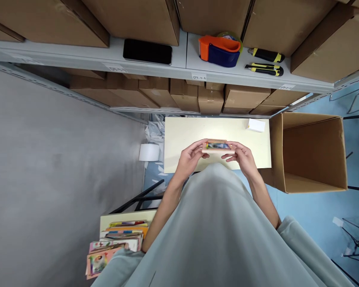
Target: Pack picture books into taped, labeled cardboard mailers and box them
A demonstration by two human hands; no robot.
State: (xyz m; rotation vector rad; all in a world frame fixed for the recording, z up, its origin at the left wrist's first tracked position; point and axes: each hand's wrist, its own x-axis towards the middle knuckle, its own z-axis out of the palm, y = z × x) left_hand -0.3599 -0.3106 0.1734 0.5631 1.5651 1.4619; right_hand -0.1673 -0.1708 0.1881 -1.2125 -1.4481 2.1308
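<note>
Between my two hands is a small pink book [217, 146] with a colourful picture on its cover, held above the cream table [185, 129]. My left hand [191, 157] grips its left end, thumb and fingers closed on it. At the opposite end my right hand [242, 156] pinches it the same way. The book is tilted, and its pale near edge faces me. Toward the table's back right corner lies a small white box [256, 125], apart from both hands.
An open cardboard box [314, 153] stands right of the table. On the shelf [179, 59] lie a black phone [147, 52], an orange and blue tape dispenser [219, 51] and utility knives [265, 70]. Stacked books [122, 235] sit at the lower left. A white roll [149, 152] is left of the table.
</note>
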